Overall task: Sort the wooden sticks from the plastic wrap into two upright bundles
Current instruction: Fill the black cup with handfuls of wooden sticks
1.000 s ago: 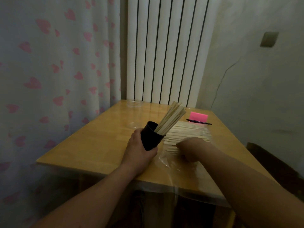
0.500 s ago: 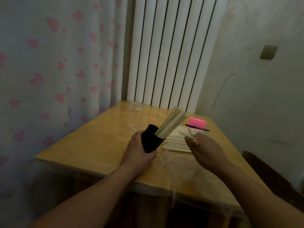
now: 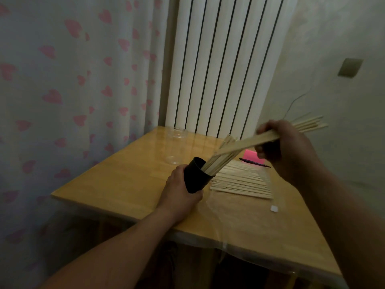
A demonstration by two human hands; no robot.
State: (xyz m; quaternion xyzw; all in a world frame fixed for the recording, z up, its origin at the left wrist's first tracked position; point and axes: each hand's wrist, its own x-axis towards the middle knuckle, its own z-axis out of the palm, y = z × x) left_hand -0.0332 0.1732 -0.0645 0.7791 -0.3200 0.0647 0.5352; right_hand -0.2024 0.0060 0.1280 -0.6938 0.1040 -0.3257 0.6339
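Observation:
My left hand [image 3: 179,189] grips a black cup [image 3: 196,177] tilted to the right on the wooden table [image 3: 116,184]. A bundle of wooden sticks [image 3: 218,158] leans out of the cup's mouth. My right hand [image 3: 285,147] is raised above the table and grips a handful of sticks [image 3: 248,142]; their near ends point at the cup and their far ends fan out past my hand. More loose sticks [image 3: 241,181] lie in a flat row on clear plastic wrap [image 3: 214,205] to the right of the cup.
A clear plastic jar [image 3: 177,148] stands at the table's back, near the white radiator [image 3: 218,65]. A pink pad [image 3: 252,155] with a black pen [image 3: 254,162] lies behind the stick row. A heart-patterned curtain [image 3: 73,90] hangs on the left.
My right hand went from resting on the sticks on the wrap to lifting a handful up and right of the cup. The left hand kept hold of the tilted cup.

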